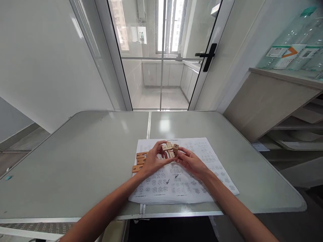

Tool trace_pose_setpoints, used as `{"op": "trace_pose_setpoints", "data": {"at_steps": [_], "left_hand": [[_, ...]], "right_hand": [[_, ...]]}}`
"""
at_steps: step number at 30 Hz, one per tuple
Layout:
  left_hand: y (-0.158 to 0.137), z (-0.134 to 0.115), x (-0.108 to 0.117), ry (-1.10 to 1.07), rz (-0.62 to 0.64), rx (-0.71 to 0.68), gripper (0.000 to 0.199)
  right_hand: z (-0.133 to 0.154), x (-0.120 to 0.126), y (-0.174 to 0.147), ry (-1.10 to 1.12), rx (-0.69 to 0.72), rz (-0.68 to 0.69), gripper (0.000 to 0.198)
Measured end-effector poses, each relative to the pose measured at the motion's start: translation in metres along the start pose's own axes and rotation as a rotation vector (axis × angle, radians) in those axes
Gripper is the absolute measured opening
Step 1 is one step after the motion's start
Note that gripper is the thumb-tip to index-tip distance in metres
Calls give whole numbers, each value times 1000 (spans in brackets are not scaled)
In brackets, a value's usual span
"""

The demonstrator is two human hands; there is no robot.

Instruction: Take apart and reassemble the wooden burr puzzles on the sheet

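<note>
Above a printed sheet (202,148), both my hands hold a small cluster of interlocking wooden puzzle pieces (167,147). My left hand (153,159) is closed around the pale pieces from the left, thumb below and fingers above and behind. From the right, my right hand (193,163) pinches the cluster near a darker brown piece (176,147) with a mark on its end. Fingers hide part of how the pieces fit together. Beside my left wrist, several notched, numbered orange-brown wooden pieces (137,168) lie in a column at the sheet's left edge.
The sheet, covered with small line diagrams, rests on a grey-green table (101,161) with a metal seam. Behind it stands a glass door (161,84) with a black handle (209,57). Plastic bottles (290,53) sit on a shelf unit (272,97) at right.
</note>
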State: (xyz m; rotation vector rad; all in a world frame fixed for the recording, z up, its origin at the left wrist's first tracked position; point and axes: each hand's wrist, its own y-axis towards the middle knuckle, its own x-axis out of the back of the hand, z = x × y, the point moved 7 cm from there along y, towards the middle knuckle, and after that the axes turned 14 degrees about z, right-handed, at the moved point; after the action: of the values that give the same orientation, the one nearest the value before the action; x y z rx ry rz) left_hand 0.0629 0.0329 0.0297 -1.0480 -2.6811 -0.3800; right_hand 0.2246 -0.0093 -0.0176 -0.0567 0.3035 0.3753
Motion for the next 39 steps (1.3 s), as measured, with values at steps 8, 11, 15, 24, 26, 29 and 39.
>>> {"op": "trace_pose_setpoints", "data": {"at_steps": [8, 11, 15, 24, 26, 29, 39], "left_hand": [[-2, -1, 0, 221, 5, 1, 68], [-2, -3, -4, 254, 46, -11, 67], [-2, -7, -7, 285, 84, -38, 62], [-5, -17, -10, 348, 52, -93, 58], [-5, -19, -11, 348, 60, -106, 54], [-3, -18, -12, 322, 80, -102, 54], [-2, -24, 3, 278, 43, -134, 64]], "right_hand": [[27, -16, -3, -106, 50, 72, 54], [25, -16, -2, -141, 38, 78, 56], [16, -12, 0, -109, 55, 56, 60], [0, -8, 0, -101, 25, -14, 56], [0, -10, -1, -85, 23, 3, 55], [3, -13, -2, -89, 41, 9, 56], [30, -12, -12, -616, 198, -120, 37]]}}
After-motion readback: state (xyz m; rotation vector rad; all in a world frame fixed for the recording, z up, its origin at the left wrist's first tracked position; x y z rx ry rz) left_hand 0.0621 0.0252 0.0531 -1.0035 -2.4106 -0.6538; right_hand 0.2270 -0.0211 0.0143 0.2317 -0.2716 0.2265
